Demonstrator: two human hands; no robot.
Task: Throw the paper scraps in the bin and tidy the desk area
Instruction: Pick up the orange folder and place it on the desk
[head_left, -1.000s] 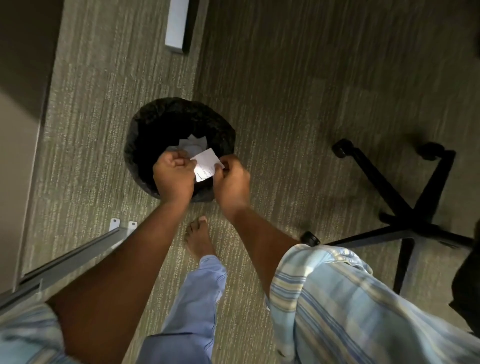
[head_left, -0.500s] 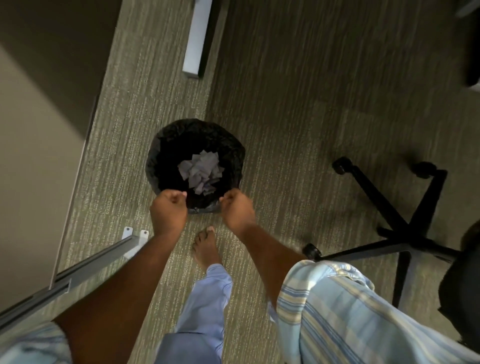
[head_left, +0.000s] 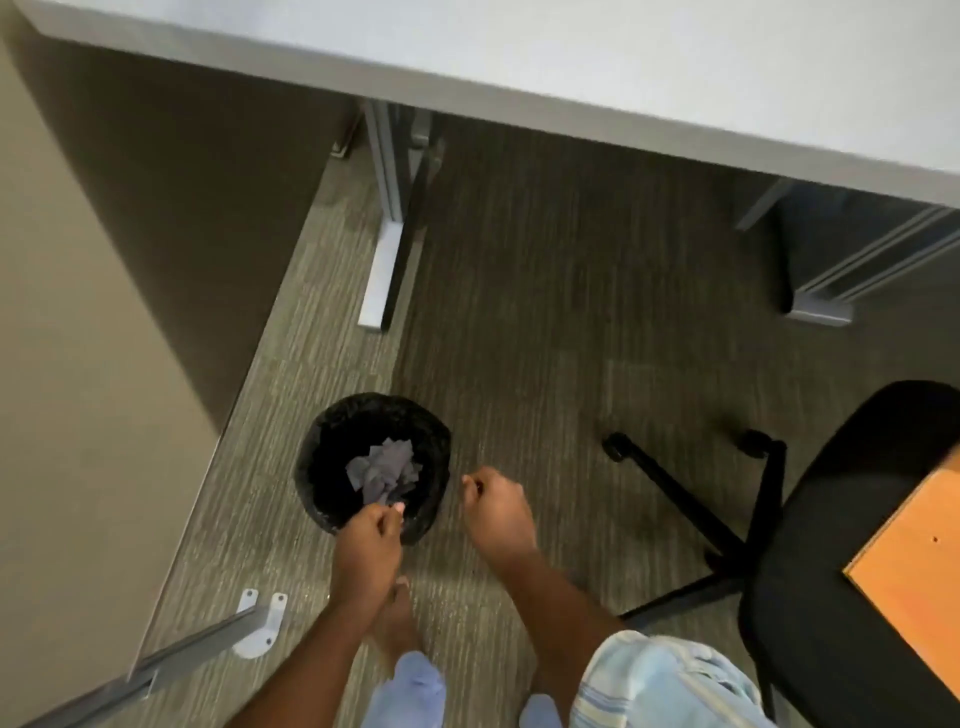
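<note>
Paper scraps (head_left: 383, 469): grey, heaped loose inside bin (head_left: 322, 441), down in its dark bottom. Bin round, black-lined, upright on striped carpet (head_left: 545, 322), roughly 7 o'clock of frame centre. Left hand (head_left: 370, 543) over bin's 6 o'clock rim, fingers curled in, thumb tip against forefinger; nothing seen between them. Right hand (head_left: 496, 506) just off bin's 3 o'clock side, clear of rim, loosely fisted, likewise holding nothing visible. Hands near each other, not touching. Bare foot (head_left: 397, 616) on carpet under left wrist, at 6 o'clock of bin, blue trouser cuff behind it. Striped sleeve (head_left: 660, 680) on right arm at frame bottom. Desk (head_left: 571, 57) pale, running across 12 o'clock, its grey leg (head_left: 387, 228) planted on carpet at 12 o'clock of bin, well apart. Office chair (head_left: 852, 571) black, at 3 o'clock of hands, wheeled base spread on carpet. Orange board (head_left: 919, 566) lying on chair seat at frame's right edge. Beige partition wall (head_left: 78, 364) along 9 o'clock.
</note>
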